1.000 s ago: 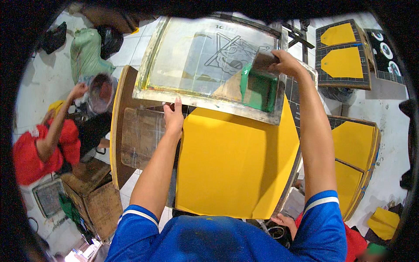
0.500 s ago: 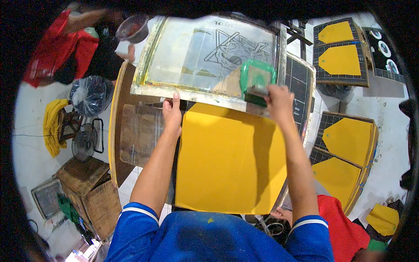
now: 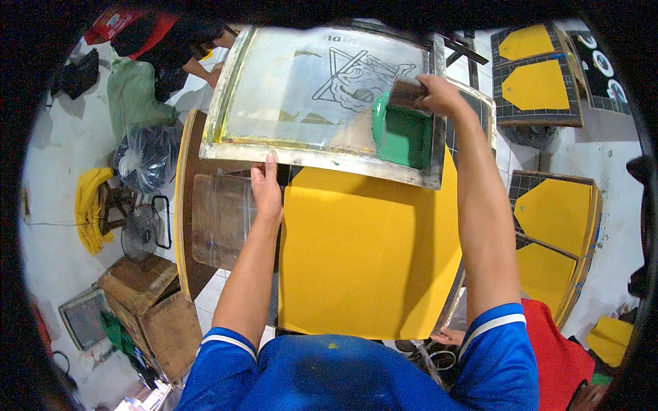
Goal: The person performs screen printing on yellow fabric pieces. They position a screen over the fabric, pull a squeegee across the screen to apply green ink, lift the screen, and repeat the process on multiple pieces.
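A printing screen (image 3: 260, 82) with a pale frame, a line drawing and a pool of green ink (image 3: 404, 140) at its right part is tilted over a yellow fabric piece (image 3: 356, 253) on a board. My left hand (image 3: 267, 181) grips the screen's near edge, thumb at the rim, other fingers partly hidden. My right hand (image 3: 439, 96) is closed on a dark flat squeegee (image 3: 404, 89) at the upper end of the ink.
Yellow pieces (image 3: 534, 85) lie on boards to the right. A co-worker in red (image 3: 130, 31) bends at top left; another's hand (image 3: 449, 335) is at lower right. Left are sacks (image 3: 137, 96), a fan (image 3: 140, 233) and cardboard boxes (image 3: 157, 315).
My right hand drew the squeegee toward me, then moved back to the upper ink. My left hand stayed on the frame. The co-worker in red went from left to top left.
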`<move>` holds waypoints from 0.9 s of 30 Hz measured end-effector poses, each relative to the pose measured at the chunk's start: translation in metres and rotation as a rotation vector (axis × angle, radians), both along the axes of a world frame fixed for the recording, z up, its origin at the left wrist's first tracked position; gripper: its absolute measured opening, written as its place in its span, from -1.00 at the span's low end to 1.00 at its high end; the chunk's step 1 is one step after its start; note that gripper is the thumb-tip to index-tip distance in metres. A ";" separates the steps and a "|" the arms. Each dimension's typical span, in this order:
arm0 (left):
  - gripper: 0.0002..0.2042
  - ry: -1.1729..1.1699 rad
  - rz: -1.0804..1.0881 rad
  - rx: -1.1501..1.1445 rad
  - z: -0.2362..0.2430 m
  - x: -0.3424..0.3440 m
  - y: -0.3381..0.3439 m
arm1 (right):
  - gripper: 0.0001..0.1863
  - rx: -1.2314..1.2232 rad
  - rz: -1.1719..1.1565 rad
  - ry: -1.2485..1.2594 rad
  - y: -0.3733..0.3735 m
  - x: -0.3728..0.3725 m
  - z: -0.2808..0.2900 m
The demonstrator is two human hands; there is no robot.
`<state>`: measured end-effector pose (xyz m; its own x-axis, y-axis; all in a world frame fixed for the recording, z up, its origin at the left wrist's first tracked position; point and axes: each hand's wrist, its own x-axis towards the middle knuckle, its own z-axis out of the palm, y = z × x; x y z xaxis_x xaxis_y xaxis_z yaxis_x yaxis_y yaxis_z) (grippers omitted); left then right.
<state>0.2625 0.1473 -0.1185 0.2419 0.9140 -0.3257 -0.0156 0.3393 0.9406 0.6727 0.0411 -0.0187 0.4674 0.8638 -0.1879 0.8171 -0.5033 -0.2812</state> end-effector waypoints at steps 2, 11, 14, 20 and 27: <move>-0.58 -0.035 0.021 -0.027 0.003 0.002 0.000 | -0.60 0.047 -0.004 -0.155 -0.032 -0.029 -0.016; -0.59 0.036 -0.024 -0.098 0.042 -0.013 0.005 | -0.44 0.380 -0.114 -0.342 -0.127 -0.170 0.015; -0.55 -0.168 -0.006 0.128 0.109 -0.001 0.032 | -0.44 0.668 -0.200 -0.562 -0.102 -0.158 0.074; -0.62 -0.270 -0.305 0.854 0.224 0.039 0.097 | -0.41 0.570 -0.189 -0.858 -0.045 -0.069 0.226; -0.60 0.595 -0.425 0.877 0.076 -0.145 0.168 | -0.35 0.830 -0.211 -0.628 0.006 -0.022 0.316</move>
<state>0.1178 0.3151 -0.0428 0.6073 0.7640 0.2179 0.4706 -0.5669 0.6762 0.6510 0.0469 0.2969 0.4314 0.5008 0.7504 0.8534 -0.4963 -0.1594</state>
